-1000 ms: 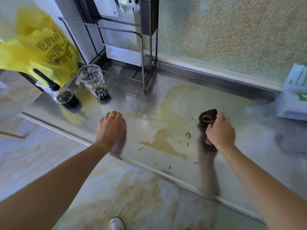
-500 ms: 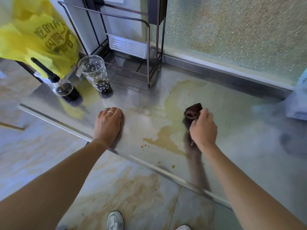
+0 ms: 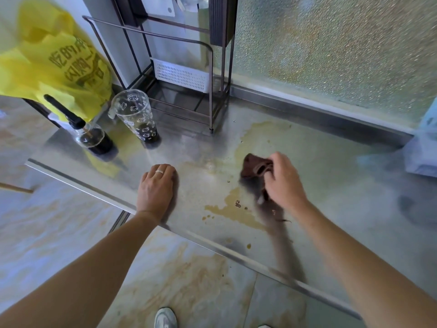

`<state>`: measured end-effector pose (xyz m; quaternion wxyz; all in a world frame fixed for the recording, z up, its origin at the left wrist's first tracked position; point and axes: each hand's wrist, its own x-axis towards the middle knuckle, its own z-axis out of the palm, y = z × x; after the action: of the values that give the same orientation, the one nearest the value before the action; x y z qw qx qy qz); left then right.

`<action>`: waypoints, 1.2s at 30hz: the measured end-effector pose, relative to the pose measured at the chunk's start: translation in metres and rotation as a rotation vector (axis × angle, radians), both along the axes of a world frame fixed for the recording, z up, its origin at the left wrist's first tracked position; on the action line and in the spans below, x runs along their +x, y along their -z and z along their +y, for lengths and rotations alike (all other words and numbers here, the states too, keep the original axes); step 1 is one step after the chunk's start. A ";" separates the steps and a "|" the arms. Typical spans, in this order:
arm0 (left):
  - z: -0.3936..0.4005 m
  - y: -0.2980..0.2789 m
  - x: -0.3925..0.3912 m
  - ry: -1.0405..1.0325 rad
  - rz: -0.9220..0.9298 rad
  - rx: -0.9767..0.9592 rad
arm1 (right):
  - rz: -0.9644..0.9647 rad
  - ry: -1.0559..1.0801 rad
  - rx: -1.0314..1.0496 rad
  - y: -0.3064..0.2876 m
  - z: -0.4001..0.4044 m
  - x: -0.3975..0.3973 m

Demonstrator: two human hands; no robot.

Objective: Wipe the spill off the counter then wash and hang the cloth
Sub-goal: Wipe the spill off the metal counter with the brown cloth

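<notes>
Right hand (image 3: 285, 183) bunches the brown cloth (image 3: 254, 165) on the counter (image 3: 331, 176), mid-spill (image 3: 233, 209). Left hand (image 3: 156, 188) lies flat, bracing near the edge. I'd press down and sweep toward the crumbs by the front puddle, pulling liquid inward rather than over the lip.

A brown cloth (image 3: 254, 165) is mostly hidden under the right hand (image 3: 282, 182); only its bunched front end shows. The yellow bag (image 3: 54, 65) is cut off by the left edge, its printed lettering unreadable. A pale blue object (image 3: 423, 150) on the desk (image 3: 331, 176) is blurred and cropped at the right edge. A shoe (image 3: 165, 318) is cut off at the bottom.
</notes>
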<state>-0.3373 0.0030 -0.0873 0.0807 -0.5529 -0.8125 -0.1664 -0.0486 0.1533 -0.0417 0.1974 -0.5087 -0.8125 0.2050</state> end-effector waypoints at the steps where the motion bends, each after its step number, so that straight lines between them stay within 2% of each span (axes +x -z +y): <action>1: 0.000 0.001 0.000 0.001 -0.004 0.001 | -0.006 0.041 0.065 -0.004 0.012 0.014; 3: 0.001 0.003 -0.002 0.009 -0.005 0.009 | -0.031 0.145 0.164 -0.010 0.037 0.042; 5: 0.001 0.006 -0.004 0.014 -0.003 0.014 | -0.085 0.270 0.178 -0.012 0.062 0.069; 9: 0.001 0.008 -0.006 0.008 0.013 0.003 | -0.258 0.469 -0.056 0.003 0.092 0.093; 13: 0.004 0.008 -0.005 0.005 0.015 -0.016 | -0.261 0.496 -0.065 0.015 0.107 0.068; 19: 0.004 0.011 -0.007 -0.003 0.021 -0.035 | -0.251 0.443 -0.034 0.015 0.132 0.037; 28: 0.004 0.009 -0.005 -0.016 0.043 -0.031 | -0.229 0.463 0.024 0.020 0.128 0.018; 31: 0.005 0.008 -0.005 -0.010 0.039 -0.031 | -0.225 0.390 0.034 0.019 0.123 0.012; 36: 0.003 0.003 -0.003 0.005 0.023 -0.054 | -0.209 0.142 0.064 0.017 0.094 -0.011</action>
<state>-0.3402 0.0060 -0.0905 0.0747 -0.5588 -0.8143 -0.1382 -0.0599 0.2474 -0.0583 0.1419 -0.5770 -0.7967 0.1104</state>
